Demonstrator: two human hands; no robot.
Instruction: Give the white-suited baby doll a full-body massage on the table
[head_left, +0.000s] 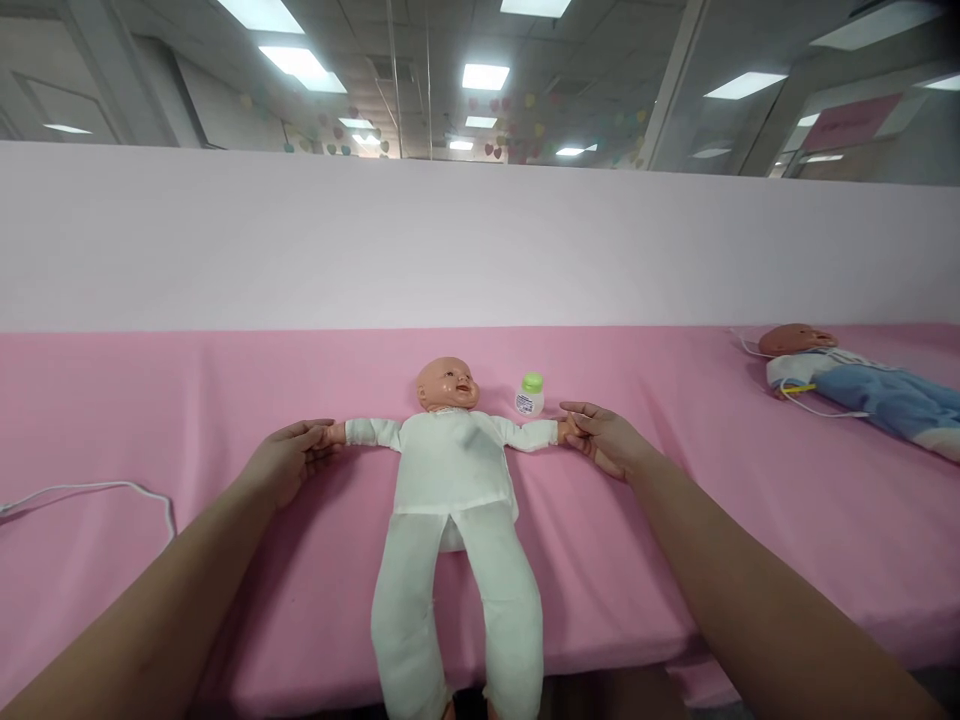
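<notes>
soft white-suited baby doll (pixel 450 480) lies face-up on pink cloth table (pixel 675 520), feet cut off below | left hand (pixel 289 460) and right hand (pixel 604 438) each pinch a doll hand | small green-capped plastic bottle (pixel 529 395) beside doll's head | blue-clad second doll (pixel 855 385) far right, partly cropped

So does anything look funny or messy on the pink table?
Nothing is spilled or broken. The doll in white lies flat with its legs hanging off the front edge of the pink table. The left hand and right hand hold its arms out sideways. The small bottle stands upright.
</notes>
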